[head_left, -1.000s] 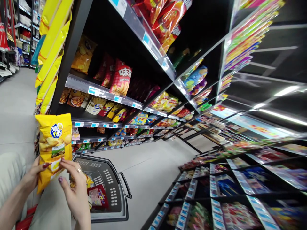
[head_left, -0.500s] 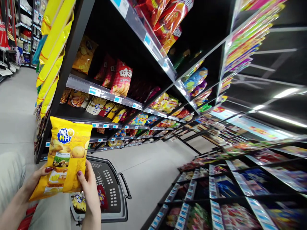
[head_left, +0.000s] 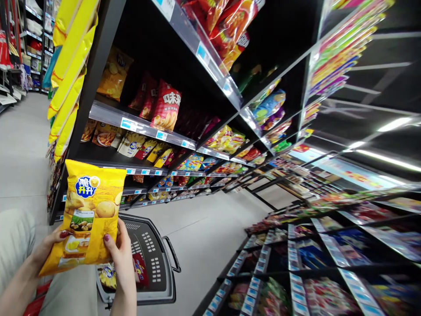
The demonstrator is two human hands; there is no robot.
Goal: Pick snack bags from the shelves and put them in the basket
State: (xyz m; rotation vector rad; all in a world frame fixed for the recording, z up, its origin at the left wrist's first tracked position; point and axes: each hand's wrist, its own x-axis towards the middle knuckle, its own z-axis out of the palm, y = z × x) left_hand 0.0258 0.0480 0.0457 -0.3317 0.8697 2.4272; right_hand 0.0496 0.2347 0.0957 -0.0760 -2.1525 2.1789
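A yellow bag of potato chips is held upright, slightly tilted, at the lower left, its printed side facing me. My left hand grips its lower left edge, thumb on the front. On the right edge my right hand is closed round the bag, thumb pressed on the front and the other fingers mostly behind it. Below and behind the bag stands a dark shopping basket, partly covered by my right hand and the bag. Inside it lie a red packet and a yellow packet.
Snack shelves run along the left of the aisle, with a red bag standing near one edge. Yellow bags hang at the shelf end. More shelves line the right side, and grey floor runs between.
The bag of chips has shifted very slightly left and tilted a little, still in both hands. The basket and shelves look the same.
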